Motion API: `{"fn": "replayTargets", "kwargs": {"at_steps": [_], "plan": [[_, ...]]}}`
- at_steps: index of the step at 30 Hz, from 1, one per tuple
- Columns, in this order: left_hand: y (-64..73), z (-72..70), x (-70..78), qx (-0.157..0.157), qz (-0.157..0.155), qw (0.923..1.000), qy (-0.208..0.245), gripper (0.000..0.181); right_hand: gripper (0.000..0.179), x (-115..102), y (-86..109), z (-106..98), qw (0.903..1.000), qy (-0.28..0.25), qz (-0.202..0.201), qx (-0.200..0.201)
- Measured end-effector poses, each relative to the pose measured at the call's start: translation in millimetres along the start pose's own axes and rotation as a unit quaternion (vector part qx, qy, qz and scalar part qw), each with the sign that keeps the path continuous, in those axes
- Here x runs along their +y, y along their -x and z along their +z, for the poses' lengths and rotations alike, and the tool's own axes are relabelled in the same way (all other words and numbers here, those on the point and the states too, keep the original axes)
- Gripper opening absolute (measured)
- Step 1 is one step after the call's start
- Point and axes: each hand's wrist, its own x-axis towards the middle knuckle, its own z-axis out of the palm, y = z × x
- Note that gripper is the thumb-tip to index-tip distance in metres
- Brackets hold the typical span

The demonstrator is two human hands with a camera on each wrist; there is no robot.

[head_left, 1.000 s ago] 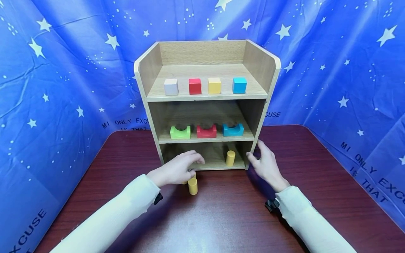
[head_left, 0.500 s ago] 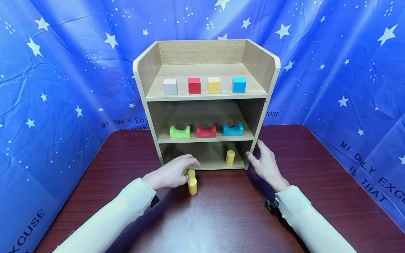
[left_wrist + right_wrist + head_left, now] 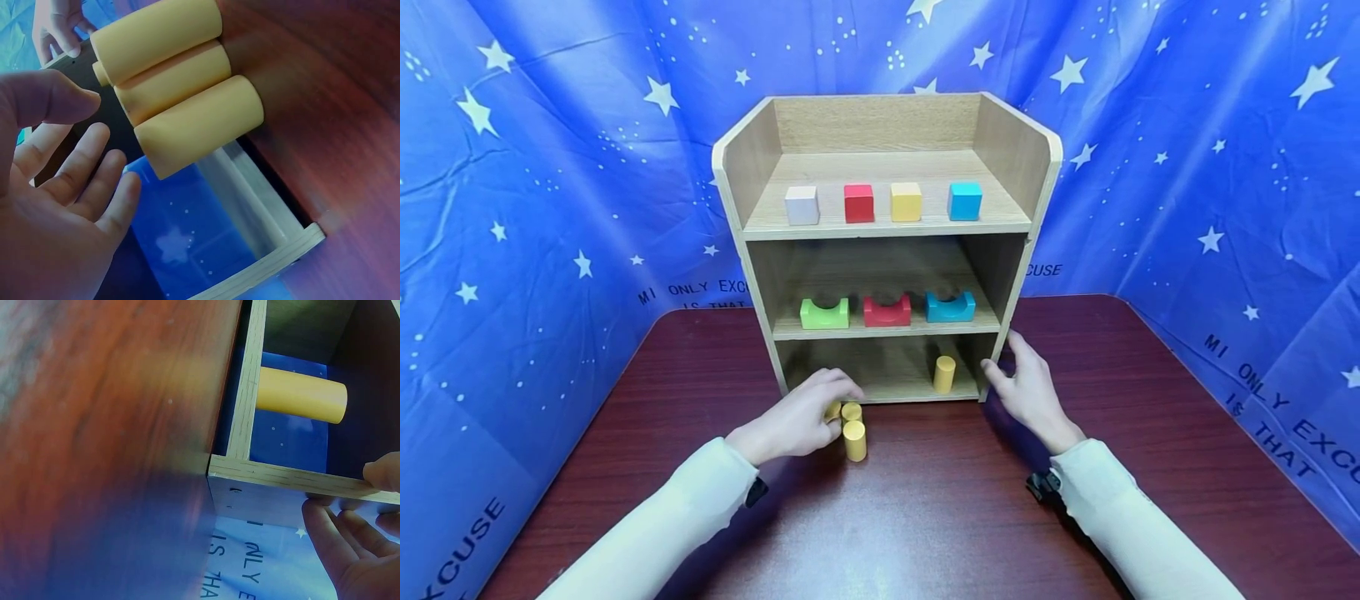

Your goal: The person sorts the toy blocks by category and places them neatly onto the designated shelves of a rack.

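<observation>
My left hand is held beside a group of three upright yellow cylinders on the table, before the shelf's lower left. Its fingers are loosely bent, and the left wrist view shows them apart from the three cylinders, with nothing in the palm. With my right hand I grip the right side panel of the wooden shelf. In the right wrist view the thumb is at the panel's front edge and the fingers lie along its outer face. Another yellow cylinder stands on the bottom shelf, right side.
White, red, yellow and blue cubes line the top shelf. Green, red and blue arch blocks sit on the middle shelf, hollows up. A blue star-patterned cloth surrounds the dark red table.
My left hand has moved left and slightly down, from above the cylinders to beside them, so more of them shows. My right hand keeps its place on the shelf.
</observation>
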Motion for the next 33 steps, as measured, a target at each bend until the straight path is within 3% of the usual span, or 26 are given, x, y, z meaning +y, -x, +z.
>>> {"fn": "replayTargets", "kwargs": {"at_steps": [6, 23, 28, 33], "plan": [[5.9, 5.4, 0.6, 0.020, 0.004, 0.9996, 0.019, 0.044, 0.045, -1, 0.3, 0, 1.0000, 0.001, 0.001, 0.001], [16.1, 12.9, 4.7, -0.004, -0.013, 0.9995, 0.030, 0.037, 0.045, -1, 0.7, 0, 1.0000, 0.003, -0.002, 0.003], [16.1, 13.5, 7.0, -0.006, -0.013, 0.9999, 0.005, 0.035, 0.045, -3, 0.5, -1, 1.0000, 0.004, 0.000, 0.002], [16.4, 16.1, 8.2, 0.008, 0.010, 0.9995, -0.030, 0.033, 0.046, -3, 0.8, -2, 1.0000, 0.002, 0.005, -0.001]]}}
